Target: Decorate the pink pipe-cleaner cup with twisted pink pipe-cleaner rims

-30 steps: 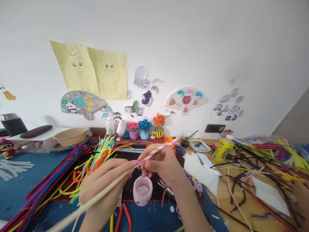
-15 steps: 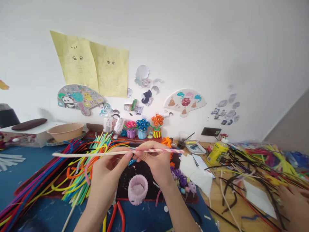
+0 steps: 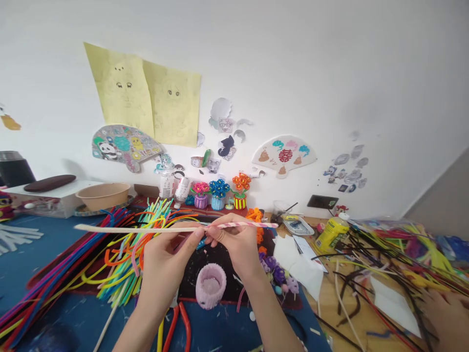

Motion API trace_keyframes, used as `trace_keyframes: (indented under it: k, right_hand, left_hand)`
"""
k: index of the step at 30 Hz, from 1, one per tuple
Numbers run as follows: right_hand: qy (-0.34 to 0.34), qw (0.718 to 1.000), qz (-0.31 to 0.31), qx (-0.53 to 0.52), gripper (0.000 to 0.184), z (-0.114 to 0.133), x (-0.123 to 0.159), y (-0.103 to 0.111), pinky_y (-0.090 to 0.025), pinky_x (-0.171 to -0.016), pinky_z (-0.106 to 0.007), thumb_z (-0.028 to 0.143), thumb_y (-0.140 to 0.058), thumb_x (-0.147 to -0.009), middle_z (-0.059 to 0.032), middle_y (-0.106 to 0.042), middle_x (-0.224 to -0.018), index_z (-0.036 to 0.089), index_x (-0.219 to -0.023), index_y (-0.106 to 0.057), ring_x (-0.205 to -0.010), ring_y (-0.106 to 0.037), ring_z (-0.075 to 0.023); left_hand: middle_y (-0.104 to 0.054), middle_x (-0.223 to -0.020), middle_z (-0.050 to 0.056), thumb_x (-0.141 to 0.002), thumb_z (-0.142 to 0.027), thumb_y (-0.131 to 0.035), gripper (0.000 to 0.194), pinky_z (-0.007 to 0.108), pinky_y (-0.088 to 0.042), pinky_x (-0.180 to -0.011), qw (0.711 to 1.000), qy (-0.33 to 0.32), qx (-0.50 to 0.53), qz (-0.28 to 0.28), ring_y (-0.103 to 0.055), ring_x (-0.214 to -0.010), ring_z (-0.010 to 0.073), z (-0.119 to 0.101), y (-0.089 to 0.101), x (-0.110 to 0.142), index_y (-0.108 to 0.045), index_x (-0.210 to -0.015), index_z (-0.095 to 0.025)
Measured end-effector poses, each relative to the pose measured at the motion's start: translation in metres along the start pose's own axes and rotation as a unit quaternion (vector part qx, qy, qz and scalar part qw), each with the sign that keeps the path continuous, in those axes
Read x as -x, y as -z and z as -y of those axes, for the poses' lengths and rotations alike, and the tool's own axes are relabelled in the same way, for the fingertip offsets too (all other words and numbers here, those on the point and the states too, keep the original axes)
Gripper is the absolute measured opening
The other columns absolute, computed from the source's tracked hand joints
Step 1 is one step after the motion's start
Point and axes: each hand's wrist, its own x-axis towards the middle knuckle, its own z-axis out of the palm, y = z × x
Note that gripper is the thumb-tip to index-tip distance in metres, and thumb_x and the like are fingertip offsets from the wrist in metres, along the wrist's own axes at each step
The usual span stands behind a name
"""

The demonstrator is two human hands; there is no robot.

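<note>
Between my two hands a pipe cleaner [image 3: 128,229] is stretched out level above the table. Its left part is plain cream; its right part is twisted in pink and white stripes. My left hand [image 3: 168,256] pinches it near the middle, thumb on top. Close beside, my right hand [image 3: 232,242] pinches the striped part by thumb and fingers. Below them stands a small pale pink fuzzy pot [image 3: 210,287]. Red-handled pliers [image 3: 180,322] lie by my left forearm, their jaws partly hidden.
Bundles of coloured pipe cleaners [image 3: 126,264] lie left. Three pipe-cleaner flower pots [image 3: 219,193] stand by the wall. Purple flowers [image 3: 276,268], white paper [image 3: 298,264] and a yellow bottle [image 3: 331,232] are right. Another person's hand [image 3: 445,310] rests among dark strips at far right.
The camera view has shifted slightly. Both hands keep their pinch on the pipe cleaner, whose cream end has risen a little.
</note>
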Motion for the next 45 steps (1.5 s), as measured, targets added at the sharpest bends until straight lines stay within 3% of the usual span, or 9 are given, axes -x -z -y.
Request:
trace_keyframes:
  k: [6,14,19,23,28,31,35,40,45]
  right_hand:
    - [0.179,0.977,0.019,0.115,0.009,0.001,0.001,0.008,-0.051,-0.054,-0.022,0.013,-0.076,-0.074,0.0003,-0.069,-0.063,0.020,-0.068,-0.074,-0.056,-0.063,-0.0117]
    - [0.291,0.934,0.061,0.198,0.017,0.008,-0.001,0.023,-0.052,-0.058,-0.026,0.009,-0.066,-0.080,-0.0019,-0.071,-0.068,0.021,-0.070,-0.074,-0.062,-0.065,-0.0147]
    - [0.126,0.991,0.000,0.053,0.008,0.006,-0.005,0.024,-0.046,-0.046,-0.023,0.020,-0.077,-0.072,0.0005,-0.066,-0.058,0.019,-0.068,-0.070,-0.049,-0.058,-0.0122]
    - [0.041,0.997,-0.033,-0.054,0.019,0.008,-0.007,0.019,-0.040,-0.040,-0.020,0.030,-0.081,-0.067,0.0004,-0.063,-0.051,0.016,-0.063,-0.068,-0.043,-0.056,-0.0110]
    - [-0.019,0.996,-0.018,-0.085,0.024,0.009,-0.002,0.008,-0.040,-0.039,-0.019,0.031,-0.084,-0.063,-0.0001,-0.062,-0.050,0.015,-0.058,-0.066,-0.041,-0.055,-0.0091]
    - [-0.035,0.996,-0.001,-0.080,0.025,0.008,0.000,0.004,-0.041,-0.037,-0.019,0.031,-0.085,-0.062,-0.0002,-0.063,-0.050,0.015,-0.058,-0.066,-0.040,-0.054,-0.0091]
    - [-0.041,0.996,0.001,-0.075,0.028,0.009,0.001,0.002,-0.040,-0.036,-0.019,0.033,-0.086,-0.059,-0.0003,-0.062,-0.049,0.015,-0.056,-0.066,-0.039,-0.053,-0.0091]
    - [-0.012,0.998,0.031,-0.055,0.024,0.009,0.002,0.005,-0.041,-0.039,-0.020,0.033,-0.085,-0.063,-0.0003,-0.064,-0.051,0.016,-0.062,-0.067,-0.043,-0.057,-0.0114]
    - [0.090,0.995,0.050,0.013,0.011,0.011,0.005,0.010,-0.044,-0.046,-0.025,0.024,-0.079,-0.071,0.0002,-0.065,-0.058,0.021,-0.065,-0.070,-0.049,-0.057,-0.0133]
  left_hand:
    - [-0.060,-0.053,-0.002,-0.063,-0.038,-0.083,0.029,0.012,-0.038,-0.042,0.975,0.189,0.116,0.023,-0.049,-0.046,0.0046,-0.015,-0.004,0.004,-0.068,-0.059,-0.013]
    - [-0.048,-0.045,-0.006,-0.054,-0.025,-0.088,0.028,0.008,-0.031,-0.033,0.844,0.429,0.291,0.140,-0.038,-0.036,-0.0007,-0.020,-0.001,-0.001,-0.063,-0.055,-0.012]
    - [-0.075,-0.080,0.010,-0.073,-0.034,-0.078,0.024,0.020,-0.056,-0.065,0.928,0.268,0.182,0.183,-0.070,-0.071,0.0157,-0.018,0.017,0.014,-0.077,-0.088,-0.016]
    - [-0.077,-0.085,0.005,-0.079,-0.036,-0.069,0.017,0.026,-0.054,-0.062,0.991,-0.012,-0.091,0.102,-0.071,-0.072,0.0206,-0.015,0.025,0.025,-0.077,-0.089,-0.025]
    - [-0.075,-0.097,0.004,-0.079,-0.011,-0.067,0.029,0.030,-0.048,-0.089,0.833,-0.430,-0.347,-0.025,-0.067,-0.089,0.0206,-0.007,0.021,0.022,-0.072,-0.105,-0.024]
    - [-0.073,-0.101,0.009,-0.079,-0.012,-0.069,0.031,0.035,-0.042,-0.090,0.755,-0.479,-0.437,-0.093,-0.062,-0.095,0.0241,-0.005,0.018,0.018,-0.069,-0.109,-0.020]
    - [-0.073,-0.103,0.008,-0.083,-0.027,-0.069,0.026,0.040,-0.035,-0.085,0.717,-0.461,-0.504,-0.142,-0.059,-0.092,0.0269,-0.006,0.016,0.015,-0.070,-0.109,-0.024]
    - [-0.075,-0.080,0.000,-0.086,-0.031,-0.065,0.009,0.038,-0.033,-0.077,0.808,-0.392,-0.433,-0.074,-0.059,-0.079,0.0225,-0.020,0.011,0.012,-0.073,-0.083,-0.028]
    - [-0.070,-0.071,0.000,-0.082,-0.035,-0.064,0.017,0.032,-0.039,-0.068,0.937,-0.203,-0.283,0.021,-0.059,-0.070,0.0188,-0.034,0.006,0.010,-0.069,-0.070,-0.024]
